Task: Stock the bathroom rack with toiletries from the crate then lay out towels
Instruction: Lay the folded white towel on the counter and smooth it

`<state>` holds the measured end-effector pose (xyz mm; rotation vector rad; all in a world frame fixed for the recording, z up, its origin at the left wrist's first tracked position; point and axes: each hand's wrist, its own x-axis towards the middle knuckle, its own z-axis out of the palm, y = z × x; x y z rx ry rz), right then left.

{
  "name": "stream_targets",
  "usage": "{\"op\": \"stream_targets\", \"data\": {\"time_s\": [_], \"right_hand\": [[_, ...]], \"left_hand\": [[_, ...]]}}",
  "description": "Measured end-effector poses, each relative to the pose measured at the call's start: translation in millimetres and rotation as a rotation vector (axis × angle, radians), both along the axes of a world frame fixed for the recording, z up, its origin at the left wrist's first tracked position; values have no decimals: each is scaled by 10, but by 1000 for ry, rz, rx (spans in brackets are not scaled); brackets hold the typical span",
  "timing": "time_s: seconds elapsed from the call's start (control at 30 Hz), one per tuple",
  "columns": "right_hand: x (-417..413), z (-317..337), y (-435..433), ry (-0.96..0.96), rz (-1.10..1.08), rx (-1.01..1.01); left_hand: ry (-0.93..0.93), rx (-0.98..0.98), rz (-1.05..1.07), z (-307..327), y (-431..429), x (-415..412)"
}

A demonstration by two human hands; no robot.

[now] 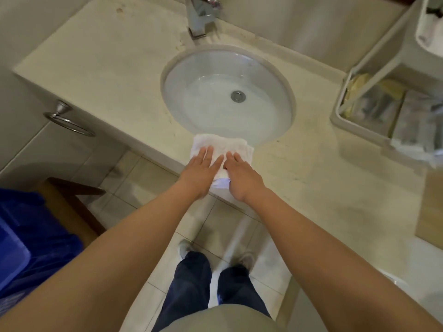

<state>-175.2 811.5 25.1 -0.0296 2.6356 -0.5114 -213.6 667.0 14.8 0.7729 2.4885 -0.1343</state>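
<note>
A small folded white towel (pixel 221 146) lies on the counter's front edge, just below the sink (pixel 227 92). My left hand (pixel 200 172) lies flat on its left half with straight fingers. My right hand (pixel 242 177) presses its right half, fingers straight, and the towel's near end hangs over the edge between my wrists. The white bathroom rack (pixel 359 97) stands at the right on the counter, with packets of toiletries (pixel 374 104) in its lower tray. The blue crate (pixel 26 238) sits low at the left.
A chrome tap (pixel 200 17) rises behind the sink. A metal towel ring (pixel 69 121) is fixed to the left wall. The beige counter (pixel 100 75) stretches to both sides. A wooden stool (pixel 72 202) stands under the crate. My legs and shoes (pixel 215 259) are on the tiled floor.
</note>
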Motion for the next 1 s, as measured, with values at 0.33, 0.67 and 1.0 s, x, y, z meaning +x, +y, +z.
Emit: {"op": "stream_targets", "data": {"time_s": [0.33,0.67,1.0], "right_hand": [[487,4,714,-22,-104,-20],[1186,51,1443,48,-253,-5],[1890,60,2065,12,-417,4]], "left_hand": [[-8,14,-79,1,729,366],[-11,52,-222,33,1539,916],[-57,17,-383,20,2270,1443]]}}
